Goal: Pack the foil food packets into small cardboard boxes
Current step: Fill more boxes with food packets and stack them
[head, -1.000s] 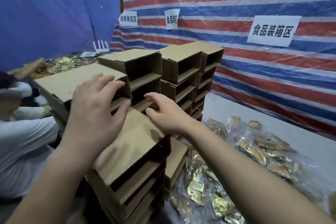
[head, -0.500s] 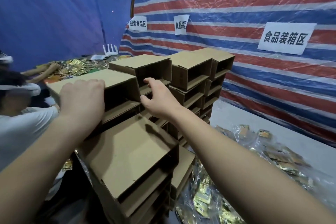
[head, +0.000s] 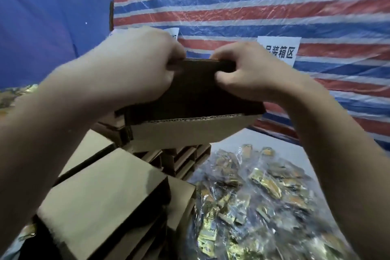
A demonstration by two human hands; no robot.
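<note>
I hold a small open cardboard box (head: pixel 190 131) in the air above the stacks, its dark inside facing me. My left hand (head: pixel 139 65) grips its far top edge on the left, fingers curled over the rim. My right hand (head: pixel 249 72) pinches the same edge on the right. Below and to the right, a heap of gold foil food packets (head: pixel 259 196) lies in clear plastic on the table.
Stacks of empty cardboard boxes (head: pixel 101 200) fill the lower left and the area under the held box. A striped tarp wall (head: pixel 253 2) with a white paper sign (head: pixel 280 50) stands behind. More foil packets (head: pixel 12 95) lie at far left.
Both hands have taken one box off the stack and lifted it up toward me. The view has tilted and moved right; the person at left is out of view.
</note>
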